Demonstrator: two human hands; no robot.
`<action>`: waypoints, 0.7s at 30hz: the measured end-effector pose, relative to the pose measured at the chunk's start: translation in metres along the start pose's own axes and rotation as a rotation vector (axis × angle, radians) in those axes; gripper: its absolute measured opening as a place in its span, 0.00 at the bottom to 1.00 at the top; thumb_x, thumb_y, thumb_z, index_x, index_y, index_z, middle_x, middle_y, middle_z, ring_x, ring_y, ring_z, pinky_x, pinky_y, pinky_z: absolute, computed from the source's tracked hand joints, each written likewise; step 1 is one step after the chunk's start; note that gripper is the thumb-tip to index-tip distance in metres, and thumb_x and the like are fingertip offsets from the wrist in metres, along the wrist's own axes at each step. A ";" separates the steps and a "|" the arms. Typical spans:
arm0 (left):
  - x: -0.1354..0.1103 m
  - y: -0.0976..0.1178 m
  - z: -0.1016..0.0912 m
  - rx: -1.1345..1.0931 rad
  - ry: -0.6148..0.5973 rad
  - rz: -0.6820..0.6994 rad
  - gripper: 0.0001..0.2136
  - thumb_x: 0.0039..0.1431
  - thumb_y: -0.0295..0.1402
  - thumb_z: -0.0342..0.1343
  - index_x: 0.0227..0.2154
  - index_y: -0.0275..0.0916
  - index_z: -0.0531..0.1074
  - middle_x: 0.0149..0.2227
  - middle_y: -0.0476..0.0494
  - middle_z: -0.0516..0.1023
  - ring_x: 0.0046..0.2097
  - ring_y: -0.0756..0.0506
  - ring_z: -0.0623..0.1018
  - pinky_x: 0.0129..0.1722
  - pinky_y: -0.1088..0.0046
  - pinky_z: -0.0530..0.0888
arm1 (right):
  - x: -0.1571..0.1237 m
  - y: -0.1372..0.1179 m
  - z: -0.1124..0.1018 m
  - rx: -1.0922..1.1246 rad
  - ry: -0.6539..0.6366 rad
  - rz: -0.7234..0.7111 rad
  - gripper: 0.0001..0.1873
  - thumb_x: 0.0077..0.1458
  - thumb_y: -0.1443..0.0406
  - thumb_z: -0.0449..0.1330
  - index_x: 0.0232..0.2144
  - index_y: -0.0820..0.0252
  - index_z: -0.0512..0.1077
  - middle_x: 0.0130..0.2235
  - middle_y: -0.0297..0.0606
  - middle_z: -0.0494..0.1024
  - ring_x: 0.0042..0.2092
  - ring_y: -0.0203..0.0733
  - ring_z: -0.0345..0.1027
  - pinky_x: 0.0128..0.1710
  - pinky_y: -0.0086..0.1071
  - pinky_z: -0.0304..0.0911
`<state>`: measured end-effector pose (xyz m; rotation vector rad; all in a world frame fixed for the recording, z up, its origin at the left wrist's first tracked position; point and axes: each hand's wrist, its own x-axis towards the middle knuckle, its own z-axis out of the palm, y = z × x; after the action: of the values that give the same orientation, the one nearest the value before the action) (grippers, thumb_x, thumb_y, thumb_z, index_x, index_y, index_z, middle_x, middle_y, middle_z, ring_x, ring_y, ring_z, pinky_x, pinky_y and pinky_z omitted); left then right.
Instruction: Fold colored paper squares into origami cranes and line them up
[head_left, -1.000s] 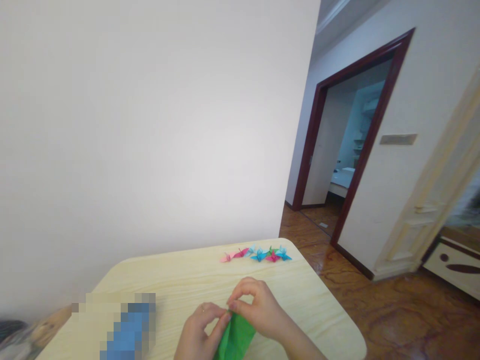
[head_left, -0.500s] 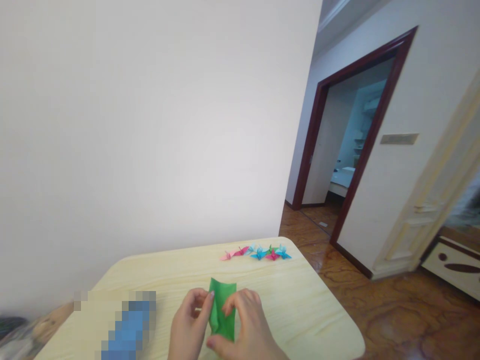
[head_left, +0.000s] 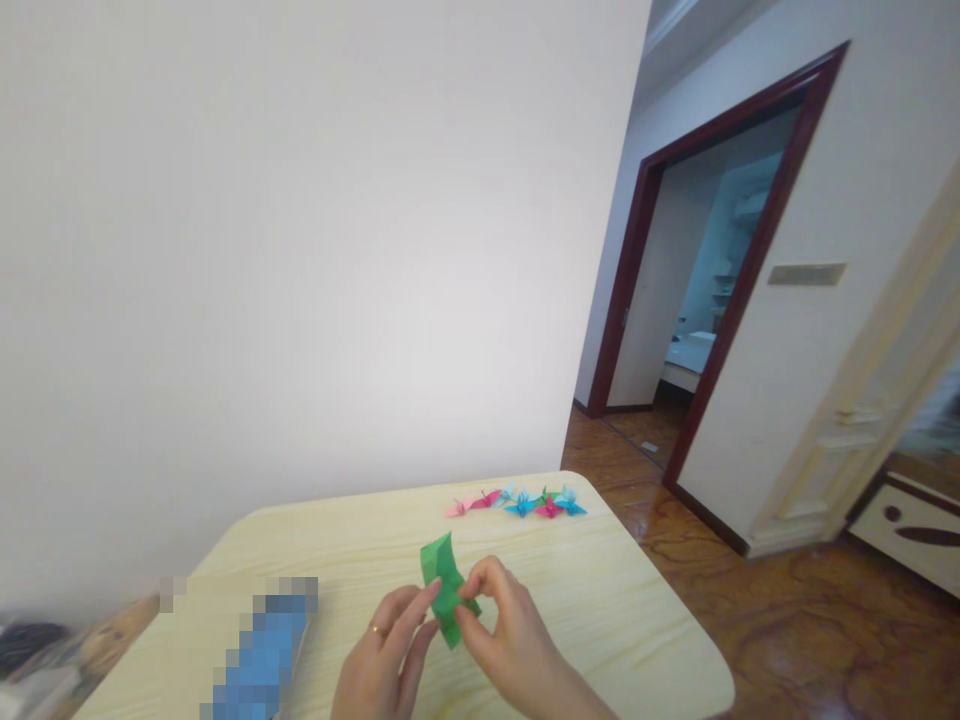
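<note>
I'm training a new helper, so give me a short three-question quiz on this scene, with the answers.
1. Which hand wears the ring?
2. True or false: the green paper lies flat on the wood-grain table, touched by neither the left hand nor the right hand.
3. What stands in a row beyond the hands, near the table's far edge?

Key:
1. Left.
2. False: the hands hold it up off the table.
3. Small origami cranes.
</note>
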<state>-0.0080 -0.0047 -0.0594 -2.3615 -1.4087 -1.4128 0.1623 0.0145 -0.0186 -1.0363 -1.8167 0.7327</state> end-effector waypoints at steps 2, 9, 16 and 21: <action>0.001 0.000 0.000 0.048 -0.026 0.044 0.14 0.61 0.33 0.46 0.49 0.46 0.65 0.38 0.43 0.74 0.37 0.48 0.78 0.33 0.77 0.76 | 0.001 -0.002 -0.003 -0.011 -0.014 -0.010 0.09 0.46 0.75 0.54 0.30 0.59 0.62 0.31 0.33 0.69 0.36 0.39 0.65 0.37 0.31 0.59; 0.009 0.004 -0.002 0.075 0.039 0.089 0.13 0.60 0.38 0.48 0.44 0.42 0.70 0.34 0.44 0.74 0.35 0.48 0.78 0.33 0.78 0.75 | 0.003 -0.008 -0.012 -0.005 -0.070 -0.052 0.10 0.47 0.75 0.53 0.32 0.59 0.63 0.32 0.34 0.70 0.37 0.38 0.65 0.38 0.31 0.60; 0.014 0.008 -0.004 0.177 0.062 0.162 0.12 0.60 0.39 0.47 0.34 0.41 0.73 0.29 0.45 0.73 0.30 0.48 0.76 0.27 0.77 0.74 | 0.000 -0.012 -0.015 0.008 -0.105 -0.035 0.12 0.44 0.75 0.56 0.33 0.59 0.64 0.33 0.33 0.71 0.37 0.38 0.66 0.38 0.30 0.60; 0.016 0.008 -0.007 0.237 0.032 0.185 0.11 0.60 0.38 0.47 0.30 0.40 0.72 0.28 0.45 0.73 0.29 0.48 0.75 0.27 0.75 0.73 | 0.000 -0.013 -0.017 -0.012 -0.096 -0.037 0.17 0.43 0.75 0.59 0.38 0.59 0.69 0.33 0.33 0.73 0.37 0.38 0.68 0.39 0.29 0.61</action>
<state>-0.0044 -0.0018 -0.0408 -2.2418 -1.2362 -1.1622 0.1730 0.0088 -0.0006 -0.9872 -1.9192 0.7618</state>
